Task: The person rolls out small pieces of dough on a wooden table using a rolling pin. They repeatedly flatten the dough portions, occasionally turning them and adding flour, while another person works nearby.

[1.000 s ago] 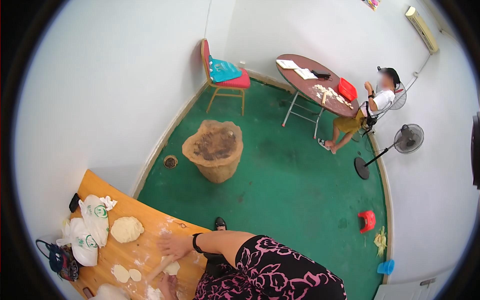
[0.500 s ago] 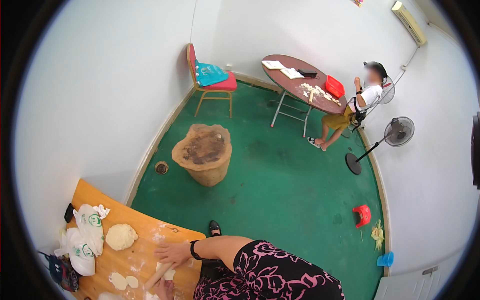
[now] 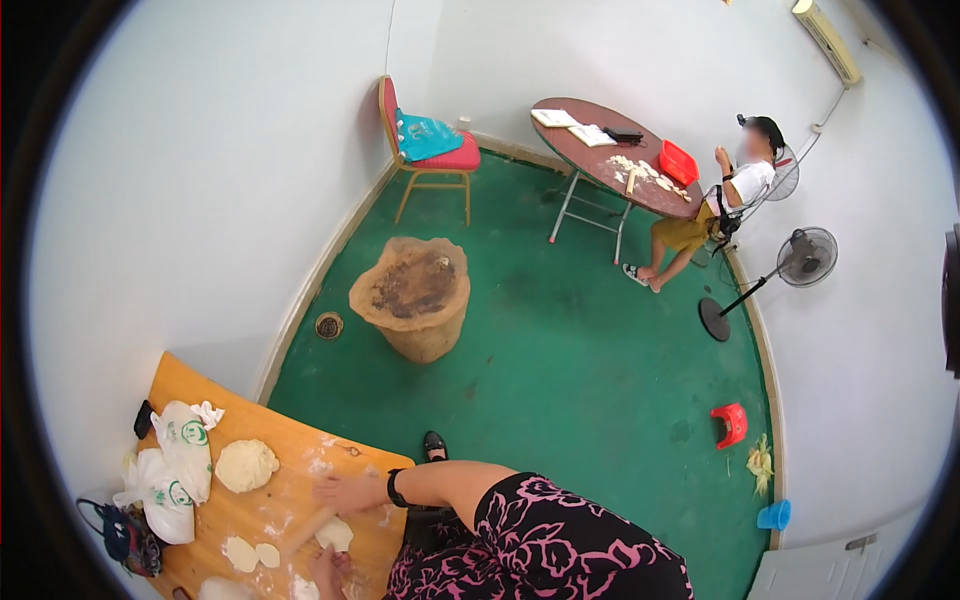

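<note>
Wooden tabletop point(image 3: 290, 435), work gathered at the edge beside the body, just in from the rounded corner. Right hand point(image 3: 345, 492), black band at wrist: palm down, fingers looking extended, over the upper end of a rolling pin point(image 3: 308, 530); how firmly it grips, cannot tell. Left hand point(image 3: 328, 572) lower along that same edge, close by a pale dough piece point(image 3: 335, 534); fingers look partly bent, but blur hides whether it pinches the dough or merely rests there. Dough piece lies flat, on the body side of the pin, just beside it. Step in hand, by my reading: rolling that piece thin. Next move would seem to call for even pressure on the pin and a small turn of the dough, fingertips kept clear. Farther in from the body's edge, two flat rounds point(image 3: 241, 554) lie side by side; the large dough lump point(image 3: 247, 466) sits toward the far edge, next to white plastic bags point(image 3: 168, 500). Flour-like dusting point(image 3: 320, 467) near the corner.
</note>
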Tool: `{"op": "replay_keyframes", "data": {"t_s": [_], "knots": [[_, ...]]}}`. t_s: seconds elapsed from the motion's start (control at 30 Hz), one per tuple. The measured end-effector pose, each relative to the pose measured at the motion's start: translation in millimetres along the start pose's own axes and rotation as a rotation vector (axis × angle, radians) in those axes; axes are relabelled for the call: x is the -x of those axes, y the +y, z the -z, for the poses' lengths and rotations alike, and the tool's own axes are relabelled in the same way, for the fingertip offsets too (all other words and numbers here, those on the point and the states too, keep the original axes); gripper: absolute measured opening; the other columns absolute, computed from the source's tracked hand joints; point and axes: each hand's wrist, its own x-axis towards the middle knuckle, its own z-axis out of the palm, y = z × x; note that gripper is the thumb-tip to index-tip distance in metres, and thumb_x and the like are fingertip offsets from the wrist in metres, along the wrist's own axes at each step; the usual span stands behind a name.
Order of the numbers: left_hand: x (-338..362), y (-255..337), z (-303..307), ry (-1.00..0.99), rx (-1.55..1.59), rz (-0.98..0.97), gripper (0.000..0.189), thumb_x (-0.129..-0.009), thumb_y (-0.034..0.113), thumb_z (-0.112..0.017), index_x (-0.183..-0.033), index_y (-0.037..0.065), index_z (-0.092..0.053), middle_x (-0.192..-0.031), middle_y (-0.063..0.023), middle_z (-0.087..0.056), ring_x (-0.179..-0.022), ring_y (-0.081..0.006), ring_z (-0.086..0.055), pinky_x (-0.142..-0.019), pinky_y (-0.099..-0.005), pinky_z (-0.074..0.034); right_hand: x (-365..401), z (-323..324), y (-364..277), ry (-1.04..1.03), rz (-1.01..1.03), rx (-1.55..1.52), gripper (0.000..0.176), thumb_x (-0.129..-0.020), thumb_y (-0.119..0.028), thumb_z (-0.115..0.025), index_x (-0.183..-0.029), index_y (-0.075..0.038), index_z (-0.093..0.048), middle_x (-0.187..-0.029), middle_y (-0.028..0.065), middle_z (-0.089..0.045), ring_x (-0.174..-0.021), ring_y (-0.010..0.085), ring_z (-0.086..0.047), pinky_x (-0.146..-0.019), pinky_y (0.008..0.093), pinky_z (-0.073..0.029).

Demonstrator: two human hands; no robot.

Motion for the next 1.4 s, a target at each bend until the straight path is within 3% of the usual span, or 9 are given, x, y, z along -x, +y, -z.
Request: {"op": "replay_keyframes", "data": {"t_s": [0.07,0.3,0.4,0.5,0.77,0.87,1.07,1.17,1.4], "knots": [[-1.8,8.1,2.1,0.054,-0.006,-0.023,0.016,-0.087,0.015,-0.058,-0.084,0.000,-0.052,-0.069,-0.0108,-0.059,-0.051,-0.0192,-0.058,-0.044,-0.0303,-0.049,-0.3,30.2,-3.2,-0.015,-0.065,0.027,0.049,-0.080,-0.030,-0.057,-0.115,0.003,-0.048,-0.137,0.0208,-0.034,-0.134,0.0317,-0.022,-0.107,0.0442,-0.023],[-32.9,-5.5,5.7,0.178,0.041,-0.231,0.020,-0.083,0.014,-0.064,-0.079,0.000,-0.051,-0.064,-0.0095,-0.057,-0.048,-0.0168,-0.055,-0.041,-0.0275,-0.045,0.7,32.5,4.2,-0.062,-0.244,0.049,0.047,-0.081,-0.031,-0.057,-0.112,0.003,-0.048,-0.137,0.0210,-0.034,-0.133,0.0319,-0.023,-0.106,0.0446,-0.023],[5.5,4.3,-35.7,0.358,-0.025,-0.249,0.017,-0.082,0.012,-0.065,-0.079,0.000,-0.053,-0.063,-0.0084,-0.058,-0.047,-0.0146,-0.054,-0.039,-0.0258,-0.043,4.2,30.3,3.2,-0.046,-0.228,0.086,0.051,-0.081,-0.031,-0.057,-0.116,0.004,-0.046,-0.135,0.0217,-0.034,-0.133,0.0333,-0.023,-0.105,0.0448,-0.024],[-3.2,1.8,-27.2,0.193,-0.273,-0.131,0.015,-0.081,0.011,-0.065,-0.079,0.000,-0.055,-0.063,-0.0082,-0.058,-0.045,-0.0129,-0.054,-0.038,-0.0241,-0.042,6.2,25.6,4.6,0.020,-0.200,0.141,0.050,-0.081,-0.032,-0.057,-0.115,0.004,-0.047,-0.133,0.0219,-0.036,-0.131,0.0332,-0.026,-0.104,0.0442,-0.025],[-6.3,-6.3,-26.0,0.196,-0.276,-0.189,0.013,-0.081,0.008,-0.063,-0.078,0.000,-0.053,-0.060,-0.0077,-0.057,-0.042,-0.0122,-0.052,-0.036,-0.0235,-0.041,9.2,21.5,-0.7,0.176,-0.141,0.275,0.046,-0.080,-0.031,-0.057,-0.108,0.005,-0.050,-0.127,0.0226,-0.043,-0.124,0.0326,-0.035,-0.101,0.0426,-0.029],[-7.6,-10.2,-24.4,0.202,-0.279,-0.192,0.013,-0.081,0.008,-0.062,-0.079,0.000,-0.052,-0.059,-0.0080,-0.056,-0.042,-0.0124,-0.052,-0.036,-0.0237,-0.041,6.5,31.5,-5.2,-0.041,-0.230,0.273,0.059,-0.083,-0.034,-0.055,-0.123,0.007,-0.041,-0.134,0.0206,-0.038,-0.129,0.0299,-0.031,-0.106,0.0415,-0.025],[-7.2,-9.7,-23.4,0.198,-0.284,-0.184,0.014,-0.081,0.007,-0.063,-0.079,-0.001,-0.051,-0.058,-0.0090,-0.055,-0.041,-0.0133,-0.052,-0.035,-0.0251,-0.042,5.4,37.4,-8.7,-0.070,-0.245,0.252,0.060,-0.082,-0.033,-0.055,-0.124,0.007,-0.040,-0.135,0.0206,-0.038,-0.129,0.0294,-0.030,-0.106,0.0417,-0.025],[-4.2,-6.8,-24.7,0.198,-0.286,-0.176,0.014,-0.081,0.007,-0.062,-0.079,-0.002,-0.052,-0.058,-0.0095,-0.055,-0.041,-0.0140,-0.053,-0.034,-0.0254,-0.042,6.3,23.1,-1.3,0.099,-0.181,0.278,0.051,-0.078,-0.032,-0.059,-0.111,0.006,-0.049,-0.128,0.0223,-0.043,-0.125,0.0320,-0.035,-0.101,0.0422,-0.029],[-12.9,-13.5,-20.7,0.189,-0.122,-0.259,0.016,-0.084,0.009,-0.060,-0.075,0.000,-0.050,-0.057,-0.0077,-0.052,-0.043,-0.0137,-0.051,-0.037,-0.0243,-0.040,6.1,31.9,-4.4,0.019,-0.214,0.245,0.056,-0.080,-0.034,-0.058,-0.117,0.006,-0.045,-0.131,0.0207,-0.041,-0.127,0.0303,-0.033,-0.103,0.0416,-0.027]]}}
